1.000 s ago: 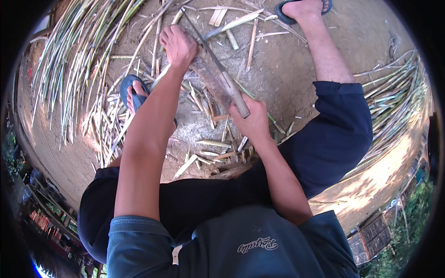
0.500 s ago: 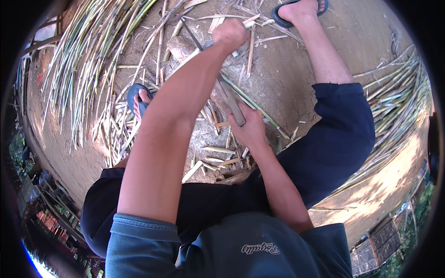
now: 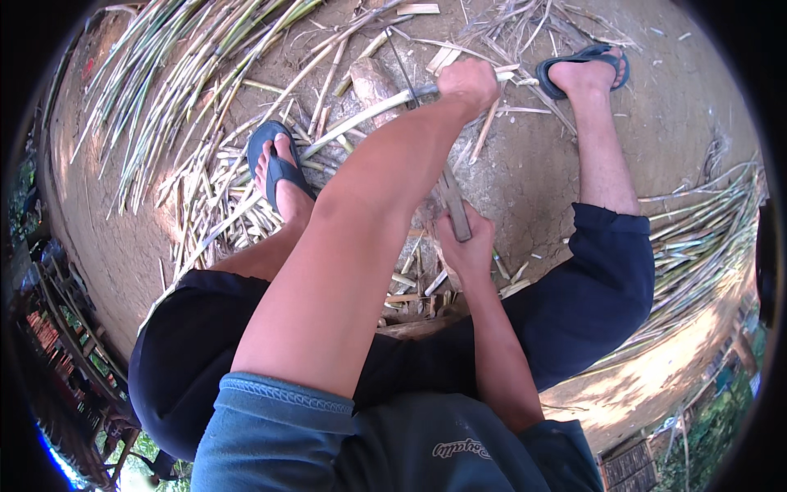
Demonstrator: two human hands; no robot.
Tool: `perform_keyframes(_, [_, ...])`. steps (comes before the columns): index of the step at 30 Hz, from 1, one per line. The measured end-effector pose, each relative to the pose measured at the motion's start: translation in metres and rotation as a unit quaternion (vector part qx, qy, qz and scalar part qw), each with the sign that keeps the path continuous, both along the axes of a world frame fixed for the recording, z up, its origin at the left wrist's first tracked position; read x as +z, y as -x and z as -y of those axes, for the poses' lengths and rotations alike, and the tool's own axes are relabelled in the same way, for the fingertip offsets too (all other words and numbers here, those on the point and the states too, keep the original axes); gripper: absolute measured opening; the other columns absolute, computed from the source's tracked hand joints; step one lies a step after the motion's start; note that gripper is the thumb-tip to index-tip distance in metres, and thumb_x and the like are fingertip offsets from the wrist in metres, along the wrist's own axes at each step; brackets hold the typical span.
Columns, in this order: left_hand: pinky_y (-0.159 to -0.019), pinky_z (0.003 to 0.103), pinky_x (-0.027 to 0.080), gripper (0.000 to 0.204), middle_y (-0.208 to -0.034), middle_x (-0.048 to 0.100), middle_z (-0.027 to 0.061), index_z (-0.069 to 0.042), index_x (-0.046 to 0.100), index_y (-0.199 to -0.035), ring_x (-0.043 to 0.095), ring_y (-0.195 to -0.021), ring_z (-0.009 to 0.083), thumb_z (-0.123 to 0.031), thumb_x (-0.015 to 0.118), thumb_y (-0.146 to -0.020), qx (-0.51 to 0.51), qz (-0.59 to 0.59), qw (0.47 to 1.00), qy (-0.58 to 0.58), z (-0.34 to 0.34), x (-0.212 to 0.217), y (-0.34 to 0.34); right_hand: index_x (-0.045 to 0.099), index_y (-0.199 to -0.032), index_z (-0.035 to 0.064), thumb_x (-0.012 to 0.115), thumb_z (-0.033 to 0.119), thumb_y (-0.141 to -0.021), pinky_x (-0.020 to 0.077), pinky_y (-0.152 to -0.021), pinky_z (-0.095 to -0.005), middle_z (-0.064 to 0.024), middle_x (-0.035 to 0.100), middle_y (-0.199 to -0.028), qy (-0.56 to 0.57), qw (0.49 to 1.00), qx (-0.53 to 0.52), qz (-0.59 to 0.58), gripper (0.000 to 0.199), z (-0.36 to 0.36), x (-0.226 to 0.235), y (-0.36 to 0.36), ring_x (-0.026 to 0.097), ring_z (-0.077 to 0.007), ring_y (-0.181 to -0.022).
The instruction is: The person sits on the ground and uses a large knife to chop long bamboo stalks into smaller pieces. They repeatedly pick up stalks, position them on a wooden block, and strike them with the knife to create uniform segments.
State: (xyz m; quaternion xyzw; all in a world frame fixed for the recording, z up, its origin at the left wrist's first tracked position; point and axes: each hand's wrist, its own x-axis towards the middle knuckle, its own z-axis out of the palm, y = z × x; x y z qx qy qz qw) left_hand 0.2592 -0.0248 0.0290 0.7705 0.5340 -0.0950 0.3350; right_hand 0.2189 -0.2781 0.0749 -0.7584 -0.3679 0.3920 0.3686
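Observation:
My left hand (image 3: 467,84) is closed round a long pale cane stalk (image 3: 348,125), whose short end sticks out past the fist to the right. From there the stalk slants down left past my sandalled left foot. In my right hand (image 3: 467,246), nearer my body, is the handle of a long narrow-bladed knife (image 3: 402,67). Its blade points away from me and crosses the stalk just left of my left fist. My left forearm covers the middle of the blade. A brownish block (image 3: 370,88), wood or stone, lies beside the blade's far part.
Cut cane pieces (image 3: 234,217) lie heaped by my left foot (image 3: 283,168). A big bundle of long green stalks (image 3: 176,98) spreads at the far left, another bundle (image 3: 697,246) at the right. Dry scraps (image 3: 525,20) litter the far ground. My right foot (image 3: 582,74) is stretched out ahead.
The view has shifted, so most things sit further right or lower. My left fist still grips the stalk and my right hand the knife, with the blade across the stalk in both frames.

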Motion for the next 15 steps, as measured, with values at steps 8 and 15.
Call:
perform_keyframes(8, [-0.088,0.041,0.055,0.036,-0.106,0.071,0.0191,-0.004,0.072,-0.108,0.07,-0.098,0.0346,-0.025,0.052,-0.088,0.04,-0.003,0.999,-0.006,-0.014,-0.008,0.002,0.06,-0.073,-0.0011,0.065,0.003,-0.075,0.0481,-0.053,-0.0371,-0.0164,0.057,-0.061,-0.028,0.999,-0.005,0.027,0.006,0.085,0.014,0.014,0.061,-0.0303,-0.052])
perform_keyframes(15, [-0.09,0.042,0.054,0.036,-0.108,0.071,0.018,-0.004,0.071,-0.11,0.069,-0.101,0.0337,-0.026,0.053,-0.089,0.023,-0.025,0.999,0.04,-0.02,0.002,0.005,0.066,-0.081,-0.0006,0.065,0.002,-0.075,0.0517,-0.056,-0.0344,-0.0153,0.063,-0.064,0.027,0.999,0.011,0.028,0.007,0.077,0.063,-0.014,0.067,-0.0264,-0.056])
